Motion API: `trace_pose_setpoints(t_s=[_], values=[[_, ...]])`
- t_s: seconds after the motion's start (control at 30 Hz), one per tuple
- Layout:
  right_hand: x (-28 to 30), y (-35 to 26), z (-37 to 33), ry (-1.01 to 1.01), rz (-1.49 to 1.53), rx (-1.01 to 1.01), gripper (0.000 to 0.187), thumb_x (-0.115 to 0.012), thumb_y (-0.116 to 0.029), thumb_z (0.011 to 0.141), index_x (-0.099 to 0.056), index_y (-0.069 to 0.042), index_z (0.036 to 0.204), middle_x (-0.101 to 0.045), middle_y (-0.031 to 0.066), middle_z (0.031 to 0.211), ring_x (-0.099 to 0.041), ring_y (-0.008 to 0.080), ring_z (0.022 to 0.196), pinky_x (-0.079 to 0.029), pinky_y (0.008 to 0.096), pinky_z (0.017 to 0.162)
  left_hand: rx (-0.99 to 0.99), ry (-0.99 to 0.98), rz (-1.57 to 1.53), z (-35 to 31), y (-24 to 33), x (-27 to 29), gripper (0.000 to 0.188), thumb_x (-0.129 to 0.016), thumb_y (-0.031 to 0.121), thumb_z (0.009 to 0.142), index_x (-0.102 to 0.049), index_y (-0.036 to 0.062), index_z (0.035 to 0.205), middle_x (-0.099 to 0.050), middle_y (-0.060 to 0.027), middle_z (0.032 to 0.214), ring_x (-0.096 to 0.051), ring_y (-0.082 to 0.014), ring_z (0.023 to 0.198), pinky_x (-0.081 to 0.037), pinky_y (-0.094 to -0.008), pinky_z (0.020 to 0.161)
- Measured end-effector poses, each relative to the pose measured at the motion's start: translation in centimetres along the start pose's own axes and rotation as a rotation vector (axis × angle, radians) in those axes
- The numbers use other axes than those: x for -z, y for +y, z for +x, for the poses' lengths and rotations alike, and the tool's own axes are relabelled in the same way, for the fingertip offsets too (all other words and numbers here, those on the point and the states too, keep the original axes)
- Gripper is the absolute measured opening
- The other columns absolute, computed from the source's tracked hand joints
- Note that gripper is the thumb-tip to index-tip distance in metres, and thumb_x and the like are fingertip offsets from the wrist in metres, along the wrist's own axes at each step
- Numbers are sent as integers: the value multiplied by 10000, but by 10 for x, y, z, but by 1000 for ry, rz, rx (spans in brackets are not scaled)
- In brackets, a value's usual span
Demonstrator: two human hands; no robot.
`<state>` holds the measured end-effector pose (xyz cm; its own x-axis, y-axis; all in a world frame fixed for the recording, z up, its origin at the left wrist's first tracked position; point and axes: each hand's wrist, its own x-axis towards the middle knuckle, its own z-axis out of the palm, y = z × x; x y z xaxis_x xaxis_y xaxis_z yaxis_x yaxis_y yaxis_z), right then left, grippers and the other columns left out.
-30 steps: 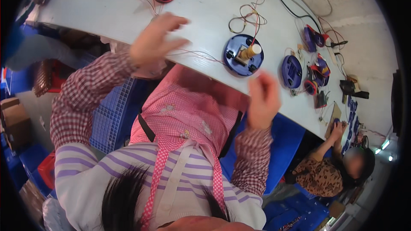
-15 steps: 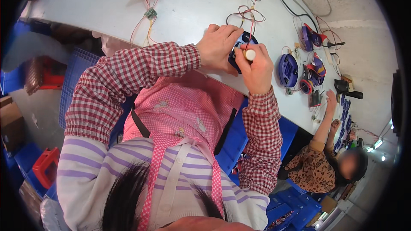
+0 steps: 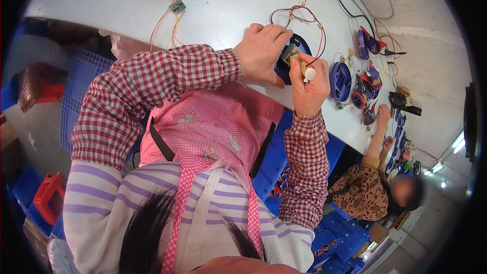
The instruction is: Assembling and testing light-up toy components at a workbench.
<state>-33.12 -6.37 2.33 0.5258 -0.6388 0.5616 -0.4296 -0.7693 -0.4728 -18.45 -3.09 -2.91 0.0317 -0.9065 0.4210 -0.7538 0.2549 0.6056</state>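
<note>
Fingers of the left hand (image 3: 261, 53) clasped the round blue plastic shell (image 3: 303, 43) on the white bench (image 3: 228, 2); the right hand's (image 3: 311, 90) gripped the tan, white-capped cylinder (image 3: 309, 73). Likely a positioning step; next probably called for steady alignment.

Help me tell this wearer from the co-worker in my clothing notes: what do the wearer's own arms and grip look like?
The left grip and right grip are bare, ungloved hands. The left sleeve cover and right sleeve cover are dark red and white check, gathered at both ends. Above them shows a white buttoned top with purple stripes.
</note>
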Motion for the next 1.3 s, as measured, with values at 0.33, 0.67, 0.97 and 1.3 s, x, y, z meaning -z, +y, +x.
trace_pose_setpoints(t_s=[0.33,0.67,0.97,1.3], values=[[-4,-1,7,-134,-13,-40,151,-676,-14,738,-620,-15,878,-556,59,770,-488,153,608,-419,239,560,4,41,-16,0,-5,-5,970,-795,421,480,-396,19,1267,-467,-127,1205,-471,-252,1082,-283,-407,950],[0,17,19,-264,152,-351,85,-657,-39,729,-600,-14,787,-549,54,723,-492,142,605,-424,255,553,16,-15,9,3,4,0,965,-798,478,464,-422,17,1223,-483,-135,1188,-477,-258,1074,-308,-413,944],[4,6,6,-88,55,-165,192,-673,-83,761,-594,-13,922,-559,38,771,-473,121,628,-410,223,578,-146,248,-137,-8,2,61,613,-708,314,749,-484,7,1230,-474,-165,1178,-487,-262,1043,-416,-344,889],[-14,-64,-17,-343,436,-218,183,-626,-32,798,-583,-1,973,-570,51,796,-505,141,636,-427,227,592,637,517,-397,-226,-13,91,197,-610,20,788,-560,16,979,-535,-54,873,-488,-119,720,-419,-202,631]])
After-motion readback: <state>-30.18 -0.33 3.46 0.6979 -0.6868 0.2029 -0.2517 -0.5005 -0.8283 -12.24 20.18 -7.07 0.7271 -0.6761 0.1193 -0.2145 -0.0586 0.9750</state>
